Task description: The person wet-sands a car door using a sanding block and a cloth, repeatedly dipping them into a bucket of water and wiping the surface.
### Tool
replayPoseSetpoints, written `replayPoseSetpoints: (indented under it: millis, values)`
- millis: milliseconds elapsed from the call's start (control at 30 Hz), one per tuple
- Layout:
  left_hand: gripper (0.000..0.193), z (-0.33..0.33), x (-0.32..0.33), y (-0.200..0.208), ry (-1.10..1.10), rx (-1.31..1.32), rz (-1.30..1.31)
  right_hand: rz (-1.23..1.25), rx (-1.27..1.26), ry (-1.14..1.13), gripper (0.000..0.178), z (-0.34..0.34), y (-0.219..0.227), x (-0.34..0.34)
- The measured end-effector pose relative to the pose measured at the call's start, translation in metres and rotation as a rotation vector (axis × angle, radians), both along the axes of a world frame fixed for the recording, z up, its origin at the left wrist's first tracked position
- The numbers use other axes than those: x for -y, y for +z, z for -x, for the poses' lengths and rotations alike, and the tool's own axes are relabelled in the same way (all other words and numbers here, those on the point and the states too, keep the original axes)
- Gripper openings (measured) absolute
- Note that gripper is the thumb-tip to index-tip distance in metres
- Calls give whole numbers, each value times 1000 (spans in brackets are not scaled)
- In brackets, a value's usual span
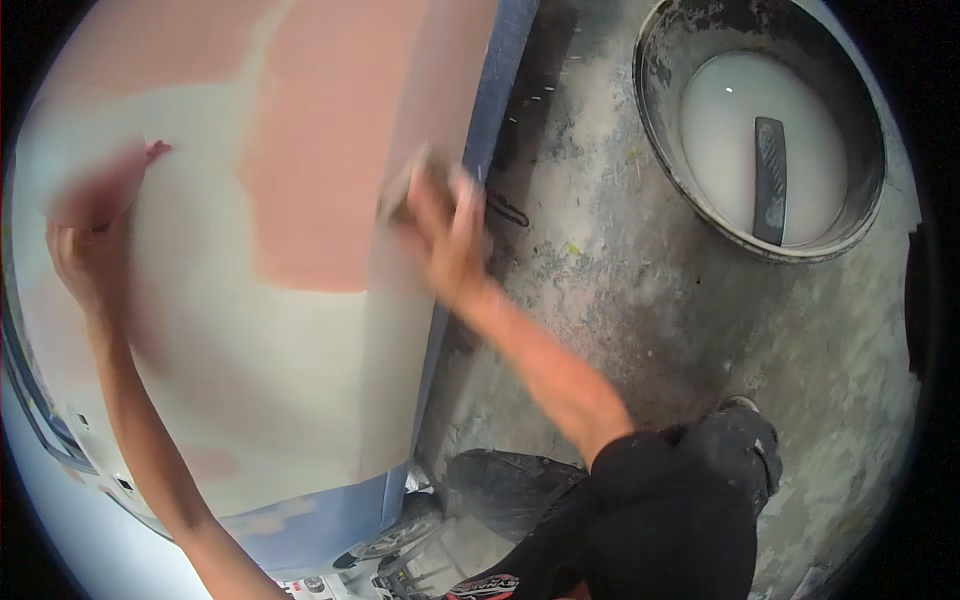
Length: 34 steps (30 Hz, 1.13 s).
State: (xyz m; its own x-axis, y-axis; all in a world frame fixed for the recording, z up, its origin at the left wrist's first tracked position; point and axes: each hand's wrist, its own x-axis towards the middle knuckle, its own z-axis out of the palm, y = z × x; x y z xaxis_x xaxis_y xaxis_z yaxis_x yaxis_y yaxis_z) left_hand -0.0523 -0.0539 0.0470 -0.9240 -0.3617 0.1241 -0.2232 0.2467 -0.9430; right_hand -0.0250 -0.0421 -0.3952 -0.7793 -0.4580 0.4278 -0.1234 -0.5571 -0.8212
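Observation:
A large curved vehicle panel (310, 390), patched in pale cream and pink with blue paint at its edges, spans the left and middle. My right hand (452, 240) presses a greyish-brown sanding pad (400, 190) against the panel's right side; motion smears both. At the far left, my left hand (85, 262) is closed around a reddish, partly see-through thing (105, 190) with a small red tip. Blur hides its exact kind. It is over the cream area.
On the stained concrete floor (620, 310) at right stands a dark-rimmed bucket (700, 210) of milky liquid. A long dark block (770, 180) leans inside it. A wheel (400, 540) shows below the panel, near my dark-clothed legs.

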Motion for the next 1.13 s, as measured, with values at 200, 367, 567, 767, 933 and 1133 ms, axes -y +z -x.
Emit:
replayPoseSetpoints:
  millis: [200, 367, 567, 767, 933, 1133]
  values:
    - [15, -1, -1, -8, -2, -20, -35, 24, -62, -10, 65, 20, 0, 8]
    - [14, 8, 0, -7, -52, 18, -22, -107, 153, -104, 61, 135, 22, 100]
    - [16, 0, -7, -1, -30, 13, 15, 10, -45, 41, 80, -39, 32, -61]
    - [17, 10, -7, -3, -30, -14, -14, -193, 145, -16, 65, 112, 53, 60]
    - [16, 2, -1, -5, -23, -47, -29, -204, 45, 6, 62, 75, 53, 36]
    - [15, -4, -4, -6, -78, -23, -34, -5, -194, 78, 60, -48, 35, -75]
